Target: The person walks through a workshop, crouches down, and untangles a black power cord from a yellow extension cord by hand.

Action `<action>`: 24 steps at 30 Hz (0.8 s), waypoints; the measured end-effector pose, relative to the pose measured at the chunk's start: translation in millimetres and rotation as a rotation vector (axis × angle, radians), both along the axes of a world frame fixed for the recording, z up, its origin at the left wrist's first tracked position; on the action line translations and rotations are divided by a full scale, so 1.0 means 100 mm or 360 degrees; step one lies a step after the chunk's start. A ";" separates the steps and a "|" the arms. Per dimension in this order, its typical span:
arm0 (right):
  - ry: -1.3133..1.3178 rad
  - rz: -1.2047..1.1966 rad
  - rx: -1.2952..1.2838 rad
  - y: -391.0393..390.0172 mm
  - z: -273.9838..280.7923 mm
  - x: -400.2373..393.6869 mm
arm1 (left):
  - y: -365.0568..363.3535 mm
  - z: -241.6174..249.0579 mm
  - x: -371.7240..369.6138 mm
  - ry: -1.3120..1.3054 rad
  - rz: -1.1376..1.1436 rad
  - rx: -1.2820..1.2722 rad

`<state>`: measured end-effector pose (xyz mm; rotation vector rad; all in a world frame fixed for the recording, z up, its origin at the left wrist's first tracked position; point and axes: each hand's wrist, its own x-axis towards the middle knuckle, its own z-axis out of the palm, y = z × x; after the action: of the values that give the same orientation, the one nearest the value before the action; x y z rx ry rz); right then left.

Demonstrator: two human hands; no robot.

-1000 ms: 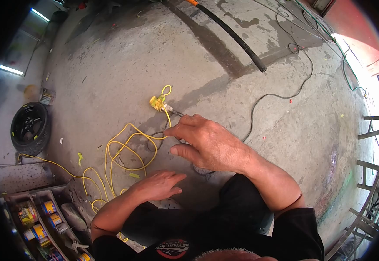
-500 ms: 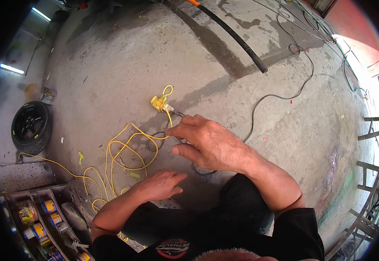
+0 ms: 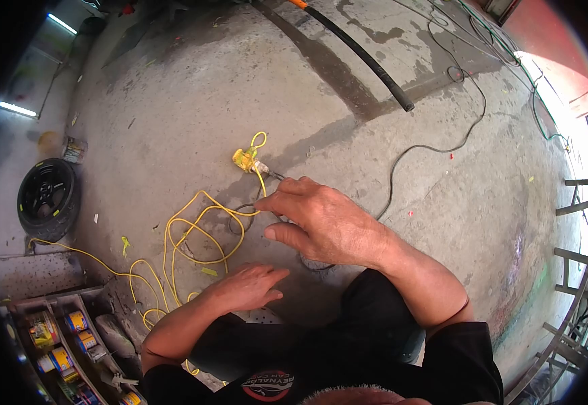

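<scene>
The floor [image 3: 172, 135] is cut off at the top. Left of its middle, the yellow cord [image 3: 166, 236] lies in loops. The right hand [image 3: 331, 226], thumb and fingers apart, hides some black cord [image 3: 435, 149]; I can't tell if it touches. The left hand [image 3: 243, 288] is loosely open, near the yellow cord.
</scene>
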<state>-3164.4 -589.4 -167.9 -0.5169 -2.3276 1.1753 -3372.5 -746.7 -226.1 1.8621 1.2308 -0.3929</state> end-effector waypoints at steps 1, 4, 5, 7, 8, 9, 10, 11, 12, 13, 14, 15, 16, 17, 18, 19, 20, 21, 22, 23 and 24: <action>0.0007 0.0002 -0.0001 0.00 -0.01 0.00 | 0.00 0.00 0.00 -0.0004 -0.0001 0.0003; 0.0012 0.0014 -0.0016 0.01 -0.01 0.00 | 0.00 -0.01 0.00 -0.0013 -0.0003 0.0009; 0.0011 0.0020 -0.0023 0.01 0.00 0.01 | 0.00 -0.01 0.00 -0.0013 -0.0003 0.0006; 0.0002 0.0026 -0.0032 0.02 0.01 0.00 | 0.00 -0.01 0.00 -0.0014 -0.0005 0.0013; -0.0003 0.0029 -0.0036 0.02 0.01 0.00 | -0.01 -0.02 0.00 -0.0015 -0.0007 0.0022; 0.0004 0.0023 -0.0024 0.02 0.00 0.00 | -0.01 -0.02 0.00 -0.0015 -0.0009 0.0031; 0.0011 0.0017 -0.0012 0.01 -0.02 0.00 | 0.00 -0.02 0.00 -0.0011 -0.0013 0.0030; 0.0018 0.0012 0.0000 0.01 -0.04 0.00 | 0.00 -0.01 0.00 -0.0006 -0.0017 0.0028; 0.0009 0.0012 -0.0005 0.01 -0.04 0.00 | 0.01 0.00 0.00 -0.0001 -0.0021 0.0027; 0.0000 0.0012 -0.0010 0.01 -0.04 -0.01 | 0.01 0.00 0.00 -0.0001 -0.0024 0.0034; -0.0010 0.0012 -0.0015 0.00 -0.04 -0.01 | 0.01 0.00 0.00 -0.0001 -0.0028 0.0041; -0.0008 0.0013 -0.0016 0.00 -0.04 -0.01 | 0.01 0.00 0.00 -0.0001 -0.0030 0.0048; -0.0006 0.0013 -0.0018 0.00 -0.04 -0.02 | 0.01 0.00 0.00 -0.0002 -0.0033 0.0049; -0.0005 0.0014 -0.0019 -0.01 -0.04 -0.02 | 0.00 0.00 0.00 -0.0003 -0.0036 0.0050; -0.0009 0.0016 -0.0019 -0.01 -0.04 -0.02 | 0.00 -0.01 0.00 -0.0005 -0.0038 0.0051; -0.0013 0.0019 -0.0018 -0.01 -0.04 -0.02 | 0.00 -0.02 0.00 -0.0006 -0.0036 0.0060; -0.0017 0.0022 -0.0018 -0.01 -0.04 -0.02 | -0.01 -0.03 0.00 -0.0008 -0.0034 0.0068; -0.0016 0.0026 -0.0016 -0.01 -0.04 -0.02 | -0.02 -0.03 -0.01 -0.0009 -0.0032 0.0077; -0.0016 0.0029 -0.0015 -0.01 -0.04 -0.03 | -0.02 -0.03 0.00 -0.0009 -0.0032 0.0074; -0.0015 0.0033 -0.0013 -0.01 -0.04 -0.03 | -0.01 -0.02 0.00 -0.0009 -0.0031 0.0072; -0.0020 0.0039 -0.0017 0.00 -0.04 -0.03 | -0.01 -0.01 0.00 -0.0009 -0.0031 0.0069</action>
<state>-3167.3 -589.9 -172.1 -0.5024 -2.3457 1.1994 -3372.5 -747.5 -227.4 1.9119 1.2273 -0.3736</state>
